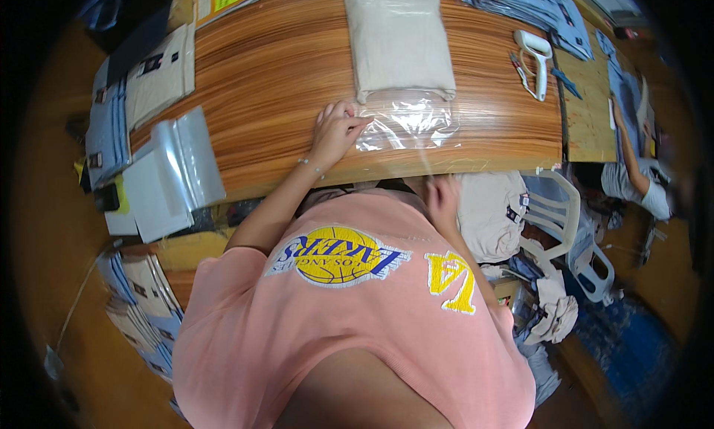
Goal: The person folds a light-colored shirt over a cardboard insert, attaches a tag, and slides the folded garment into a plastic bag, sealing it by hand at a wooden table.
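Note:
A folded cream garment [400, 46] lies on the wooden table inside a clear plastic bag [405, 126], whose loose, shiny flap spreads toward me. My left hand [338, 135] rests on the table at the flap's left edge, fingers spread and thumb touching the plastic. Just off the near table edge, my right hand [444, 197] is blurred by motion, its fingers drawn together. A thin pale strip [425, 160], also smeared, runs from the flap down to those fingers, which appear to pinch its end.
A white-handled roller [538, 61] and small snips [522, 73] lie right of the bag. Stacked blue garments [524, 9] sit at the far right. Empty clear bags [186, 165] hang over the left edge. A white plastic chair [554, 213] holds cream garments [487, 217]. Another person [636, 184] works at right.

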{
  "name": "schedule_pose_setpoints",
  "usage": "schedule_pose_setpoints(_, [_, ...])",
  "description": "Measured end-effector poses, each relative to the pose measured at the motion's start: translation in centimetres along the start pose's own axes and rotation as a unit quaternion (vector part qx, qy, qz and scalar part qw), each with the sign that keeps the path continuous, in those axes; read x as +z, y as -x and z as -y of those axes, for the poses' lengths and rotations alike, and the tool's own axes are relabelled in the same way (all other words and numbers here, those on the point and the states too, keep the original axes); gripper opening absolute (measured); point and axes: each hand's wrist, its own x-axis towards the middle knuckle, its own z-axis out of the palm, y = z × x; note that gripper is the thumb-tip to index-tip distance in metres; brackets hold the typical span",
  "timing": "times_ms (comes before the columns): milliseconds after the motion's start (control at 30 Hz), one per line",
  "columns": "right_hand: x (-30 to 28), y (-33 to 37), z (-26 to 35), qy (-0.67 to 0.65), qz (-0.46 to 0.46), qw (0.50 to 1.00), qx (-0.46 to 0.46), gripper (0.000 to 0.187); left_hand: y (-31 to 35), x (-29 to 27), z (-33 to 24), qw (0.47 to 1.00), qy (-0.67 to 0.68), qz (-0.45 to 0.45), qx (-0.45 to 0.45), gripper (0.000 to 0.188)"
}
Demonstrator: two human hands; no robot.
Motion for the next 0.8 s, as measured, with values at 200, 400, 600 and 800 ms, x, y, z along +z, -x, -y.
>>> schedule_pose_setpoints(200, [-9.4, 21.5, -8.9, 0.199, 0.054, 0.934, 0.291, 0.028, -0.2, -0.1, 1.8, 0.98, 0.182, -0.053, 0.053, 0.01])
schedule_pose_setpoints(400, [-6.2, -7.5, -6.3, 0.084, -0.116, 0.989, -0.039, 0.029, -2.4, -1.3, 3.4, 0.968, -0.012, -0.078, 0.238, 0.014])
schedule_pose_setpoints(600, [-5.2, -18.7, -7.3, 0.16, 0.125, 0.912, -0.357, 0.015, -2.6, -1.5, 2.5, 0.951, -0.089, -0.075, 0.286, 0.014])
schedule_pose_setpoints(800, [-4.7, -21.8, -7.5, 0.192, 0.192, 0.851, -0.449, 0.016, -3.1, -1.5, 2.0, 0.954, -0.11, -0.043, 0.274, 0.021])
